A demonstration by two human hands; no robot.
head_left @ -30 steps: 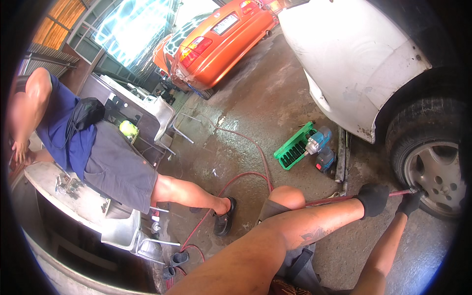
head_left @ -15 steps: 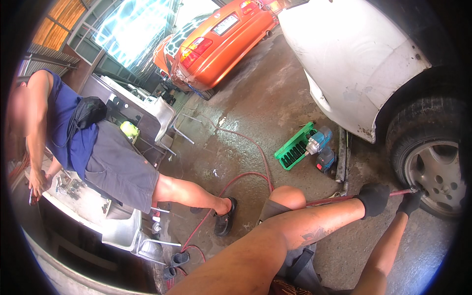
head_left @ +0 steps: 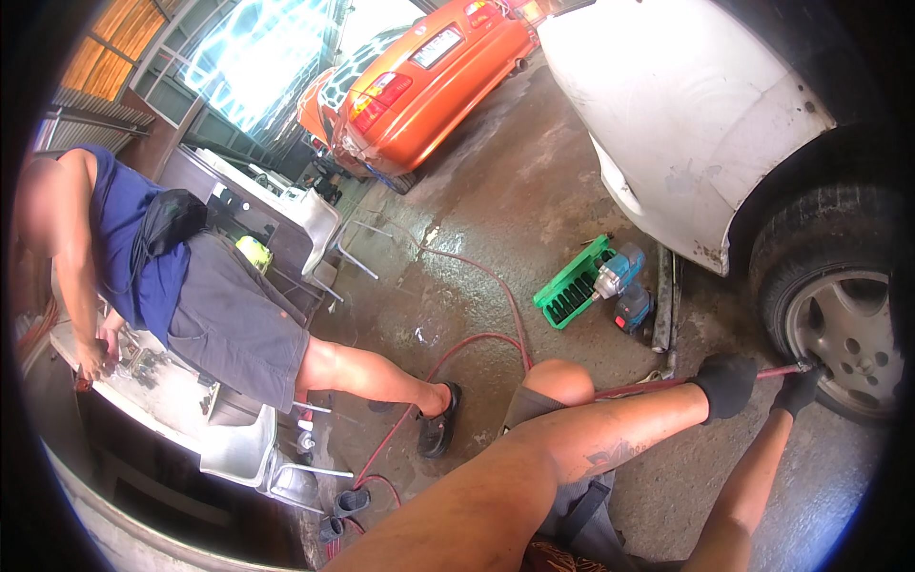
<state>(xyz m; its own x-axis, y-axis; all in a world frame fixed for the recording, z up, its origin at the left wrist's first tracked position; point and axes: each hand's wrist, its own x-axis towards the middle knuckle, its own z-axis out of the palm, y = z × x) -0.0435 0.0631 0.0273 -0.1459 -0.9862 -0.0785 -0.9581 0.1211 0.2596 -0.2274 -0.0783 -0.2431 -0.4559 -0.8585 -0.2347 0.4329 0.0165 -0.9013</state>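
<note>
My left hand (head_left: 726, 386), in a black glove, is closed around a red air hose (head_left: 774, 371). From there the hose runs forward to the hub side of the wheel (head_left: 850, 329), where its metal end meets the rim's lower left edge. My right hand (head_left: 798, 391), also in a black glove, is closed at that metal end, right against the rim; the valve itself is hidden. The silver alloy rim sits in a dark tyre (head_left: 774, 262) under the fender of a white car (head_left: 677, 114).
A blue cordless impact wrench (head_left: 621, 276) leans against an open green socket case (head_left: 574, 286). Metal bars (head_left: 664, 310) lie beside it. The red hose loops over the wet floor. A co-worker (head_left: 143, 248) bends over a cluttered table at left, near white chairs (head_left: 238, 446). An orange car (head_left: 429, 86) stands behind.
The co-worker has leaned further down, both hands lower over the table. My hands, the hose and the wheel stay practically where they were.
</note>
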